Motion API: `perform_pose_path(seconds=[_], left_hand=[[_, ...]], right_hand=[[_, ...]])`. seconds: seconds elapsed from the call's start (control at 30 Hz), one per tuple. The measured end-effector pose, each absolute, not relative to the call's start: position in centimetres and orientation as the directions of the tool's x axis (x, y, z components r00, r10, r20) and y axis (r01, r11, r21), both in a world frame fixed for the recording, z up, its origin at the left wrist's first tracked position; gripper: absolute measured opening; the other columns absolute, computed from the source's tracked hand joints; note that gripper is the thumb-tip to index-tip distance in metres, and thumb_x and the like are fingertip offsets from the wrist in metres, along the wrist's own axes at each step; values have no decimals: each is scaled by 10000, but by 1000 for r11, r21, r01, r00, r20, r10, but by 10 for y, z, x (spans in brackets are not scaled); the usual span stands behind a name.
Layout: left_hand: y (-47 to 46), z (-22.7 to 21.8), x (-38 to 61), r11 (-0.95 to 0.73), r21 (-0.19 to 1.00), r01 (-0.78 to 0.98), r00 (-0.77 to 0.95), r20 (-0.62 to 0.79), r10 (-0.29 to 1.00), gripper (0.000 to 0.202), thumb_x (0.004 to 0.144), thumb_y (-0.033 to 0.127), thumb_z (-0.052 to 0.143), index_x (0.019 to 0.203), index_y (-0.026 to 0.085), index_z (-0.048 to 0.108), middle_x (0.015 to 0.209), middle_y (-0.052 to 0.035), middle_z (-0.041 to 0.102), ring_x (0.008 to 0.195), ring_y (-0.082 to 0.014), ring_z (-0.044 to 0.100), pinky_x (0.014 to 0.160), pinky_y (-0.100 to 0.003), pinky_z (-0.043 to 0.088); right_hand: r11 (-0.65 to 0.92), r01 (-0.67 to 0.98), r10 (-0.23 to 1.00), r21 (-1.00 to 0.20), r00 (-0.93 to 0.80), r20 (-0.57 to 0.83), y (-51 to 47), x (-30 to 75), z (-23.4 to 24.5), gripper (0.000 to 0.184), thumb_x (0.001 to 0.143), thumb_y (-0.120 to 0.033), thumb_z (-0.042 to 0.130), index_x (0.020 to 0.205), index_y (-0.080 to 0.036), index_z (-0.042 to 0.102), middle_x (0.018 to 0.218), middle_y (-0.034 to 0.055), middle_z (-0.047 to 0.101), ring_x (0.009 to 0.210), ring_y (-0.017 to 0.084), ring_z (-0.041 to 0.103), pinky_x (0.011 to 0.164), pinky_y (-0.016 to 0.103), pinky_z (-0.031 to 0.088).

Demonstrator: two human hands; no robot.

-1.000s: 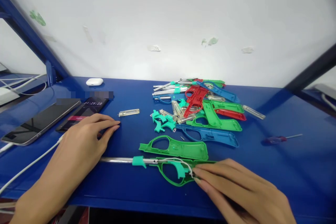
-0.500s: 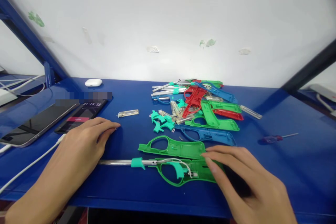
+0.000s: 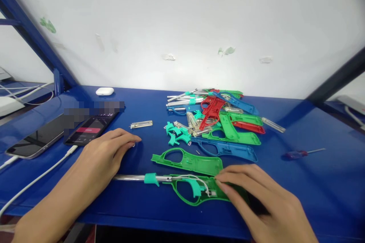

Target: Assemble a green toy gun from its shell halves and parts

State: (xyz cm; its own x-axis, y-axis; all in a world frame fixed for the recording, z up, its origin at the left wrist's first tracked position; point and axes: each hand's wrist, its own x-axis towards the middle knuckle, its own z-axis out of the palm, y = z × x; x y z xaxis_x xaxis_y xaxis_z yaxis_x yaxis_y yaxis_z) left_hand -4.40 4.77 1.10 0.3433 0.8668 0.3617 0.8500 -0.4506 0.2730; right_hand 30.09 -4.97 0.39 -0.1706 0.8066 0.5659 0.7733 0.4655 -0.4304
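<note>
A green plastic shell with a teal trigger, white wire and metal tube (image 3: 188, 188) lies near the front edge of the blue table (image 3: 299, 182). My right hand (image 3: 262, 201) rests on the shell's right end, fingers stretched over it and pressing down. A second, bare green shell half (image 3: 189, 160) lies just behind it. My left hand (image 3: 102, 157) lies flat on the table to the left, fingers out, beside the tube's left end and holding nothing.
A heap of red, green and blue shell halves (image 3: 225, 121), metal tubes and teal triggers (image 3: 176, 132) sits mid-table. A lone metal part (image 3: 141, 124), a screwdriver (image 3: 302, 153), two phones (image 3: 91, 127) with a white cable (image 3: 34, 182) and an earbud case (image 3: 104, 91) lie around.
My right hand slid back and forth along the shell's right end and now covers it. My left hand has crept slightly to the right. The view shifted a little.
</note>
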Motion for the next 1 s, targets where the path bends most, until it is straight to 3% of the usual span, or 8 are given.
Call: perform_pose_path(seconds=[0.4,0.57,0.7,0.77,0.87,1.0], left_hand=[[42,18,-37,-461,203,864,371,363,855,367,1094,324,394,1122,250,753,1136,-16,747,964,-214,732,872,-324,549],[53,30,-33,-389,87,917,328,390,860,408,1078,344,387,1305,221,703,1278,-106,697,1144,-329,651,956,-472,535],[81,21,-36,-357,12,934,327,371,869,534,1015,336,390,1418,111,659,1346,-235,651,1200,-433,601,947,-590,534],[91,16,-40,-369,-1,929,347,341,874,499,1000,329,406,1329,122,720,1264,-224,695,1122,-397,644,943,-560,544],[94,19,-43,-410,1,912,391,301,870,387,1016,336,433,1113,206,784,1102,-135,763,999,-324,696,894,-464,557],[74,41,-33,-430,23,902,395,354,848,345,1065,377,446,1168,206,728,1099,-109,770,969,-304,721,849,-427,540]], right_hand=[[443,793,797,-419,-134,589,-51,300,1,160,1029,-314,631,1083,-325,781,1113,-22,793,967,134,794,861,187,637],[429,791,805,-437,-116,581,-48,299,2,141,1023,-307,636,1061,-340,768,1081,-36,782,963,122,786,850,175,631],[437,786,792,-437,-106,601,-47,297,5,146,1032,-321,618,1016,-335,763,1048,-42,786,923,114,792,803,157,630],[440,783,787,-439,-102,608,-48,297,7,159,1037,-330,609,1004,-340,764,1038,-48,788,902,109,794,778,148,629],[441,785,785,-436,-102,611,-49,297,6,160,1037,-330,606,1000,-346,761,1030,-51,790,892,113,796,766,153,632],[426,794,800,-433,-106,591,-52,301,3,121,1035,-331,621,1083,-355,729,1070,-45,784,949,125,791,811,166,634]])
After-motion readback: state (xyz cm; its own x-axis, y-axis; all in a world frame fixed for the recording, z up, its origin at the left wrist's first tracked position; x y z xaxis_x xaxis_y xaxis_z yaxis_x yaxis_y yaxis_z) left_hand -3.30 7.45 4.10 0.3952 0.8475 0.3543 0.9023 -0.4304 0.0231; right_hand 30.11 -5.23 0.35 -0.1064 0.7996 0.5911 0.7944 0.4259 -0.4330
